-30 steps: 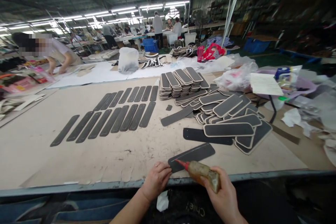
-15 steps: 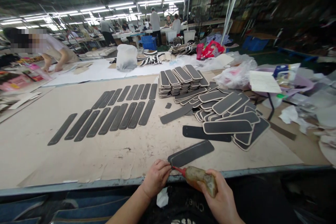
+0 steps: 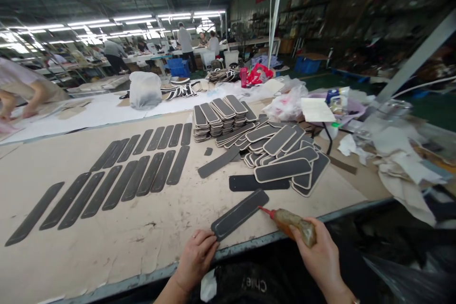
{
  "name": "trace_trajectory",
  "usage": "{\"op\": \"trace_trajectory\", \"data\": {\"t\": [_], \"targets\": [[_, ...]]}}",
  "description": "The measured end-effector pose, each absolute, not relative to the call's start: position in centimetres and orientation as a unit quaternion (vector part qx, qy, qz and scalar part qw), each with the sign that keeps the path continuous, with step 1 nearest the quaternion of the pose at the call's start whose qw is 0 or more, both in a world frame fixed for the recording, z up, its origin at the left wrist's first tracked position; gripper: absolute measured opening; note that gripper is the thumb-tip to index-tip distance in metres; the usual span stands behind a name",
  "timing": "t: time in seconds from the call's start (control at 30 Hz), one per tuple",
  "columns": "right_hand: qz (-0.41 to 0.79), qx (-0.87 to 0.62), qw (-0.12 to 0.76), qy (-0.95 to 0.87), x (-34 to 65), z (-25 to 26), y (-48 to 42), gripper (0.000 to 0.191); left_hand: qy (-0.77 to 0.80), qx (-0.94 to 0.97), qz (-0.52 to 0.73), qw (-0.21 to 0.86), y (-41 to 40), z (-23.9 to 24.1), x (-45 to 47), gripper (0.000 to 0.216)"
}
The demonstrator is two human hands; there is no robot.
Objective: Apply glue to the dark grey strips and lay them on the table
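Observation:
My right hand (image 3: pixel 323 251) is wrapped round a cloudy, brownish glue bottle (image 3: pixel 292 226) with a red nozzle. Its tip is at the right edge of a dark rounded strip (image 3: pixel 240 214), near the far end. A thin pale line of glue runs along that strip's edges. At the strip's near left corner, the pinched fingers of my left hand (image 3: pixel 198 255) hold it against the table. Just beyond lies a plain black strip (image 3: pixel 258 183), partly under a dark panel with a pale border (image 3: pixel 283 171).
Rows of dark strips (image 3: pixel 135 178) lie to the left on the paper-covered table (image 3: pixel 171 218). Stacked pale-edged panels (image 3: pixel 221 116) and a loose heap stand behind. Plastic bags (image 3: pixel 287 99) and scraps crowd the right. A co-worker (image 3: pixel 30 85) leans in at far left.
The nozzle has moved from the strip's left end to its far right end, leaving a pale line along the near edge. My left hand stays at the left corner. The view has swung right.

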State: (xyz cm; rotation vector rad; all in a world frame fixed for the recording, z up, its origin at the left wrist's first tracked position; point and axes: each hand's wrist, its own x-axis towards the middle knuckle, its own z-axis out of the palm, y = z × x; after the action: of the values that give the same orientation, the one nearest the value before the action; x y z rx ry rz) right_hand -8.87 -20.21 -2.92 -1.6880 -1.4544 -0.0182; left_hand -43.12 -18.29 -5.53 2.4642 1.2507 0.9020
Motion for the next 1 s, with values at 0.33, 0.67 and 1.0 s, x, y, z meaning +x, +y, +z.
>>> {"op": "trace_trajectory", "data": {"t": [0.33,0.67,1.0], "targets": [[0.055,-0.624,0.476,-0.617,-11.6,-2.8,-20.7,0.031,0.419,0.847,0.310,0.109,-18.3,-5.4,-43.2,0.018],[0.080,-0.609,0.471,-0.633,-12.6,-3.8,-19.9,0.026,0.409,0.852,0.313,0.098,-18.1,-5.2,-42.8,0.020],[0.069,-0.642,0.481,-0.593,-11.4,-3.9,-19.7,0.030,0.401,0.861,0.309,0.050,-17.9,-5.8,-42.8,0.020]]}}
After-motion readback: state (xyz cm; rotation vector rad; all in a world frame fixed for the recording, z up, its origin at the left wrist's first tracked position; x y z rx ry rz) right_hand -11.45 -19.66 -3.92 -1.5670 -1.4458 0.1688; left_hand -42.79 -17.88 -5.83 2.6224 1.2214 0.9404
